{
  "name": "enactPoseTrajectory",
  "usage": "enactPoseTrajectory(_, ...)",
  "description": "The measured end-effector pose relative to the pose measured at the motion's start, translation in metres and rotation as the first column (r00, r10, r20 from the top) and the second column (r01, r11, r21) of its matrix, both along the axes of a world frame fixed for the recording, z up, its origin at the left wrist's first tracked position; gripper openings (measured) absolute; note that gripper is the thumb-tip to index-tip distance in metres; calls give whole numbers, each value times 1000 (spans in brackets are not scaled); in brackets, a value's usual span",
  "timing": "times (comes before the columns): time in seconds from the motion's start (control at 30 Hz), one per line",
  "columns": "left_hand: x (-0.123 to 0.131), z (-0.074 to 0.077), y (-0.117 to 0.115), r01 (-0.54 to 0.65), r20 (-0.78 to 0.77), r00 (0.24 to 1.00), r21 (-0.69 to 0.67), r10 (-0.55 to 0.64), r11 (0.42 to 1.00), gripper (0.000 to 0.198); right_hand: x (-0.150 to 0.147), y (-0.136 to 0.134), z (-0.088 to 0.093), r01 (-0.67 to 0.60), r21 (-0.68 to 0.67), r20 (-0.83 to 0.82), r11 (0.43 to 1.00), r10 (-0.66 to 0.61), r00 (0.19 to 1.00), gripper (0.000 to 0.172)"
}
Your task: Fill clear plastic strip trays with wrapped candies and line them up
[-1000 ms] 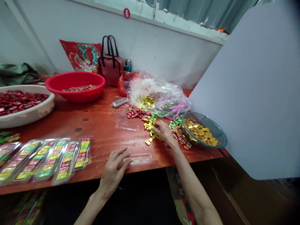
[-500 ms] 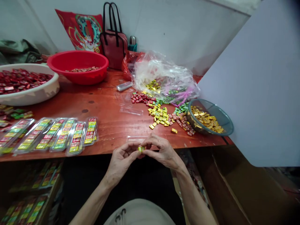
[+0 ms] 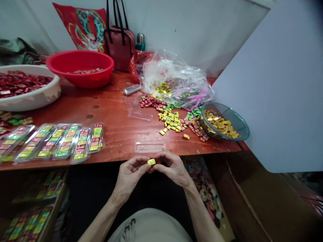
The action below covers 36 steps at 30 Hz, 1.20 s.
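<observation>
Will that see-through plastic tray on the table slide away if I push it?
The clear plastic tray looks thin and empty, so it is probably very light and would likely skid on the shiny table. Squeezed hard, it might bend or crack. Being flat, it probably won't roll.

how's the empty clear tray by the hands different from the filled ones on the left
The empty clear plastic tray holds nothing, while the filled tray carries rows of small coloured wrapped pieces. The empty one lies crosswise and alone; the filled one runs lengthwise beside others. Both are long, clear and rest on the wooden table.
</observation>
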<state>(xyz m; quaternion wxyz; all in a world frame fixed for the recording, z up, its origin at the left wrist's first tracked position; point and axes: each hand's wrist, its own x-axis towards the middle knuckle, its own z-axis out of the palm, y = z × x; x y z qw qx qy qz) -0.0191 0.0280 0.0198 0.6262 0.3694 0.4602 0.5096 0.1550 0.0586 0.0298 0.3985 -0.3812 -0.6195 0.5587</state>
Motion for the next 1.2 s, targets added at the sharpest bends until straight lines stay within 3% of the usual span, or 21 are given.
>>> enactPoseTrajectory(0.13, -1, -3, 0, 16, -42, 999, 8, -16, 1000, 20, 1, 0, -4, 10, -29, -1, 1000, -10, 1000, 16)
enactPoseTrajectory(0.23, -3, -6, -3, 119, -138, 984, 26, -114, 993, 20, 5, 0, -6, -12, -22, 106, 1000, 14, 994, 14)
enactPoseTrajectory(0.47, -6, -8, -12, 378, -461, 831, 54, -313, 924, 16, 14, -9, -8, -160, -58, 265, 985, 170, 949, 5)
enactPoseTrajectory(0.53, -13, -9, -4, 374, -584, 779, 142, -227, 916, 16, 13, -8, -9, -136, -25, 277, 990, 137, 951, 10)
enactPoseTrajectory(0.63, -31, -15, 20, 313, -740, 667, 386, 89, 868, 21, 10, -2, -11, 8, 64, 276, 998, -26, 961, 13)
enactPoseTrajectory(0.7, -42, -20, 38, 330, -794, 565, 469, 227, 820, 24, 8, 6, -11, 125, 124, 264, 984, -154, 952, 13)
enactPoseTrajectory(0.8, -48, -28, 58, 385, -819, 509, 491, 264, 782, 22, 3, 22, -9, 226, 222, 266, 949, -282, 922, 11)
enactPoseTrajectory(1.0, -26, -38, 68, 391, -783, 569, 527, 252, 754, 21, -5, 47, -15, 183, 390, 422, 902, -352, 835, 8)
enactPoseTrajectory(1.2, -19, -37, 71, 389, -762, 603, 537, 233, 748, 20, 1, 50, -25, 169, 474, 561, 864, -444, 699, 9)
